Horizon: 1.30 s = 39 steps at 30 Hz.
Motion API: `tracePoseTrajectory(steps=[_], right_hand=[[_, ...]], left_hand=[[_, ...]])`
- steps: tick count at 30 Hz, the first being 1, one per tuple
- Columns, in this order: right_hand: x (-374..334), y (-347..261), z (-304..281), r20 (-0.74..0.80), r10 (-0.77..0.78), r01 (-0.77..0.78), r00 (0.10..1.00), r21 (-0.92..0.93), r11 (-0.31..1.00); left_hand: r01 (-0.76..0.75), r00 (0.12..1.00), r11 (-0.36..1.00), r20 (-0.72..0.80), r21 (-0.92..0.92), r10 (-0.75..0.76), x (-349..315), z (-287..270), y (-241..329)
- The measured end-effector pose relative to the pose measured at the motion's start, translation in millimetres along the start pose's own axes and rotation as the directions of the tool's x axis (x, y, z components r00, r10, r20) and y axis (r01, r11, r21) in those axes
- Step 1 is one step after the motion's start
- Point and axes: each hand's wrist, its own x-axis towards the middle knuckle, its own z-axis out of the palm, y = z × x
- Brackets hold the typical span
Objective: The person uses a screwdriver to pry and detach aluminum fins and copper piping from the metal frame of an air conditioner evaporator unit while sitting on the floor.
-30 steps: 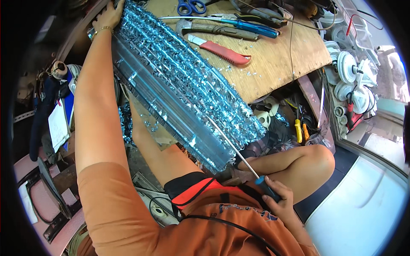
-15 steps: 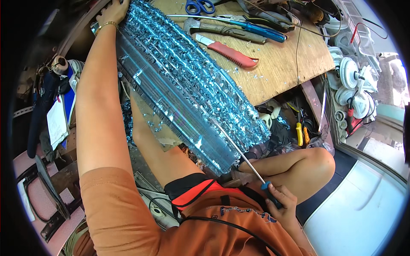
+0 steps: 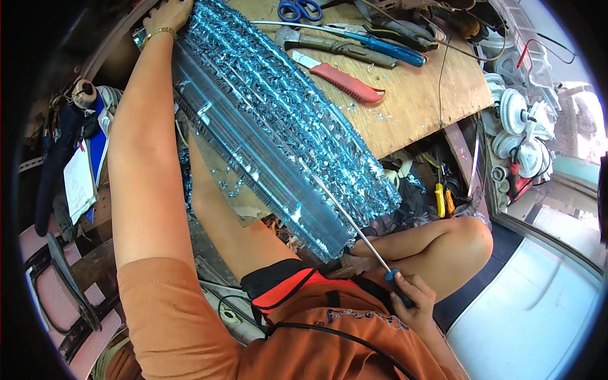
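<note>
Cluttered surroundings are spread on every side of a blue finned panel [image 3: 285, 136], which is laid aslant above the person's legs, with part of the wooden desk [image 3: 437, 95] overlapped by it in view. Far left of the panel, a white paper sheet [image 3: 79, 188] is seen. At the panel's upper end the left hand [image 3: 166, 17] is placed, its fingertips partly cut off; whether the panel is gripped cannot be told. Right of the panel's upper part, blue scissors [image 3: 299, 11], a hammer [image 3: 335, 48], a red-handled knife [image 3: 345, 81] and a blue-handled screwdriver [image 3: 396, 50] are laid on the desk. Beside the panel's lower end, a long-shafted screwdriver [image 3: 352, 225] is clasped in the right hand [image 3: 415, 296], its tip pointed at the finned face; contact cannot be made out. The hands are held well apart. Farther right of the panel, a yellow handle [image 3: 440, 201] and then white round plastic parts [image 3: 512, 113] are seen.
</note>
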Motion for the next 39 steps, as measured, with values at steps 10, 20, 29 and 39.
tracePoseTrajectory(steps=[10,20,29,39], right_hand=[[4.0,-32.7,-11.4,0.021,0.186,-0.186,0.982,0.189,0.964],[-0.4,-26.6,-0.8,-0.033,0.086,-0.082,0.996,0.103,0.991],[22.9,-44.2,25.2,-0.061,0.113,-0.108,0.992,0.084,0.991],[-3.8,-32.4,-20.6,0.075,0.597,-0.535,0.799,0.542,0.648]], left_hand=[[0.017,1.0,0.999,-0.008,-0.04,-0.017,-7.3,-1.5,3.5],[0.005,1.0,0.999,-0.015,-0.038,-0.005,-2.1,-0.8,5.2],[-0.009,1.0,0.999,-0.023,-0.031,0.009,-2.8,13.3,1.6],[-0.149,0.973,0.982,-0.193,-0.117,0.125,33.9,36.0,-33.0]])
